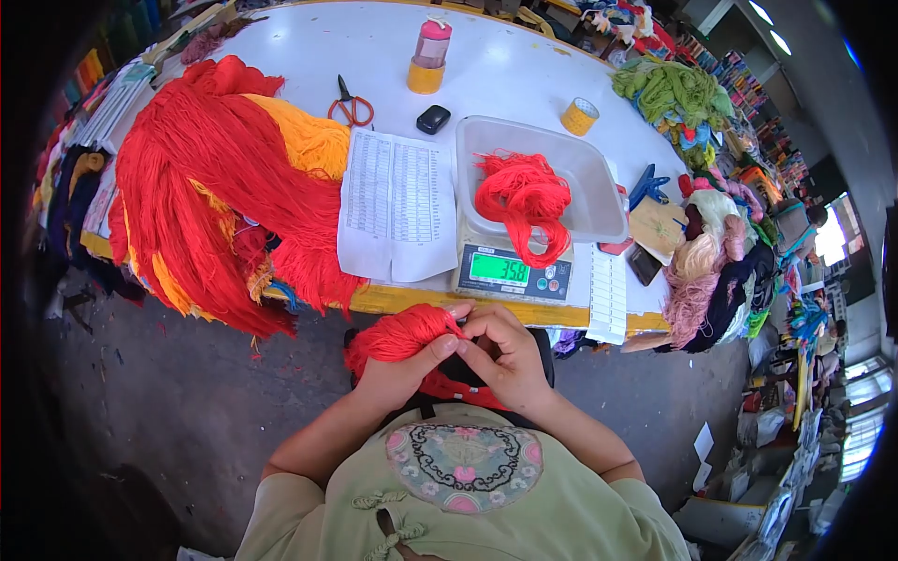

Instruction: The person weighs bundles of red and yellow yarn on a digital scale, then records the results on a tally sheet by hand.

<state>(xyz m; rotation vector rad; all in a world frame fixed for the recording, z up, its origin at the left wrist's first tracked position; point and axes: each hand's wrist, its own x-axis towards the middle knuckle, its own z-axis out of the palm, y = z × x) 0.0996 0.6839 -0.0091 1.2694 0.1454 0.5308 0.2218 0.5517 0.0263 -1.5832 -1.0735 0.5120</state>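
My left hand [404, 372] grips a bundle of red yarn [398, 335] in front of my chest, below the table edge. My right hand [505, 351] pinches strands of the same red yarn, fingers pressed against the left thumb. Straight ahead on the table a digital scale [510, 273] with a green display carries a clear plastic tub [589, 182]. Another hank of red yarn [524, 201] lies in the tub and hangs over its near rim.
A big heap of red and orange yarn [220, 187] covers the table's left side. A printed sheet [395, 201], red-handled scissors [352, 107], a pink bottle [431, 47], a tape roll [580, 116] and green yarn [675, 92] lie farther back. Mixed yarn piles [716, 271] crowd the right edge.
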